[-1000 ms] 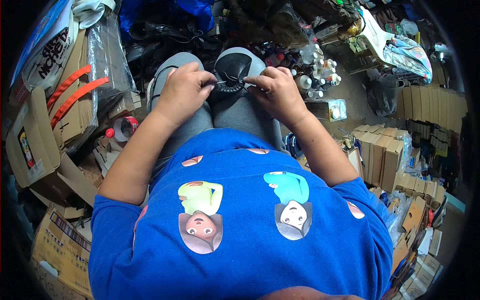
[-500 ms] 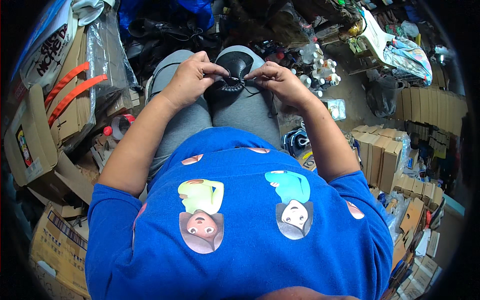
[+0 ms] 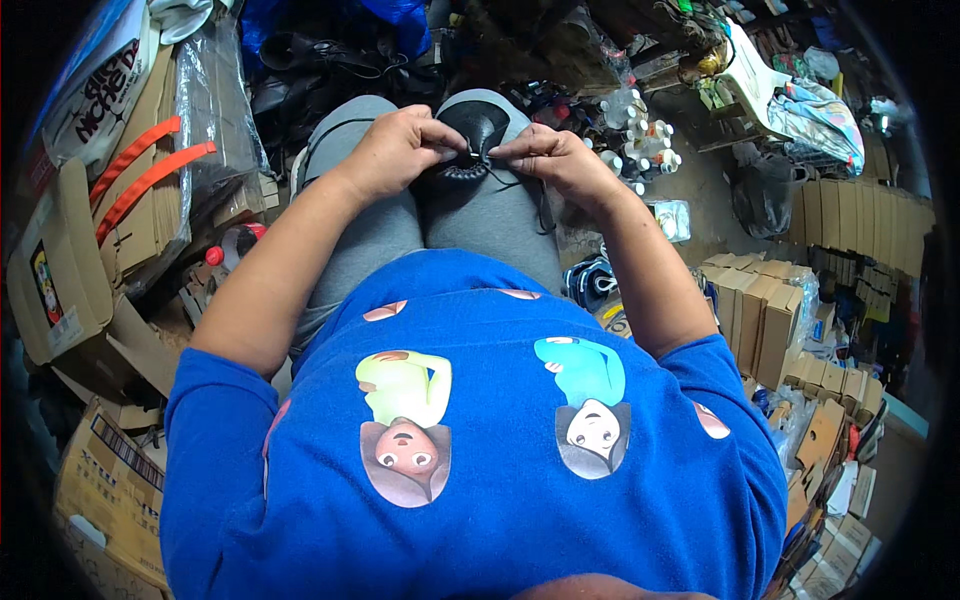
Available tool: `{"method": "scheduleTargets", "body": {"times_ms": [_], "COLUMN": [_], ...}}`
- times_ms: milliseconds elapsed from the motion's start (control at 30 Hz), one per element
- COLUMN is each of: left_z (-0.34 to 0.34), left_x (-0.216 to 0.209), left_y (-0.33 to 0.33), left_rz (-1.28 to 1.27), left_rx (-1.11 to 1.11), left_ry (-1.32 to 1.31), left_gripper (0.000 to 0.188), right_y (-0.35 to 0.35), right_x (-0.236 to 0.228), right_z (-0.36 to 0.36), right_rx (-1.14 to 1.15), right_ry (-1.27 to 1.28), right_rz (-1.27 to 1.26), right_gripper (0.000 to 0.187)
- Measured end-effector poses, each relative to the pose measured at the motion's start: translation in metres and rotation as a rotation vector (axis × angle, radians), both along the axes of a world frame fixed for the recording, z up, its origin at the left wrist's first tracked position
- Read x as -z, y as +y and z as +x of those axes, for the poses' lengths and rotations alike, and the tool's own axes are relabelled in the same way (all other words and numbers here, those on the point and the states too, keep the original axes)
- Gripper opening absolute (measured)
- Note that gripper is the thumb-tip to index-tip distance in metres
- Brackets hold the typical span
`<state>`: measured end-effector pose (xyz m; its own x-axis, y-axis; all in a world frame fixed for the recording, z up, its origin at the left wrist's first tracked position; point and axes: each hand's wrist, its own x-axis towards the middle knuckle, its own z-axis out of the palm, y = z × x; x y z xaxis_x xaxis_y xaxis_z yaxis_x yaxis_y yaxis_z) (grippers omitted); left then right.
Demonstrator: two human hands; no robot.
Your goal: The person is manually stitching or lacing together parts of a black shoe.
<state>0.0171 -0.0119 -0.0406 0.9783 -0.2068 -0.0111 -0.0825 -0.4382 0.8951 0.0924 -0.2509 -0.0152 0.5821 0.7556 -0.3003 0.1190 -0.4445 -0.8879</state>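
A black leather shoe piece (image 3: 478, 130) with a stitched, ridged edge rests on my knees, over grey trousers. My left hand (image 3: 400, 150) pinches its left edge with thumb and fingers. My right hand (image 3: 555, 160) pinches the right edge, fingers closed tight; a thin black thread (image 3: 540, 205) trails down from it over my right thigh. Both hands nearly meet above the piece. My blue printed shirt fills the lower half of the view.
Cardboard boxes with orange straps (image 3: 140, 180) and a plastic-wrapped bundle (image 3: 215, 100) stand at my left. Small white bottles (image 3: 640, 145) crowd the floor at my right, with stacks of flat brown cartons (image 3: 770, 310) beyond. A red-capped bottle (image 3: 232, 245) lies by my left thigh.
Both hands have shifted a little away from my body with the black piece and drawn closer together. My right hand now pinches nearer the piece's edge.
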Motion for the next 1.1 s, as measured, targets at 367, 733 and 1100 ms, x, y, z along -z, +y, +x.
{"method": "scheduleTargets", "body": {"times_ms": [367,733,1100], "left_z": [-0.006,0.0,0.009], "left_x": [-0.016,-0.007,-0.002], "left_y": [0.006,-0.014,-0.004], "left_rz": [0.145,-0.147,-0.364], "left_rx": [0.017,-0.069,0.075], "left_ry": [0.004,0.244,0.311], "left_gripper": [0.024,0.019,0.018], "right_y": [0.004,0.019,0.016], "right_x": [-0.001,-0.003,-0.004], "right_z": [-0.013,-0.029,-0.01], "right_rx": [0.19,0.329,0.215], "right_ry": [0.152,0.213,0.208], "right_rz": [-0.009,0.126,0.026], "right_gripper": [0.027,0.024,0.015]}}
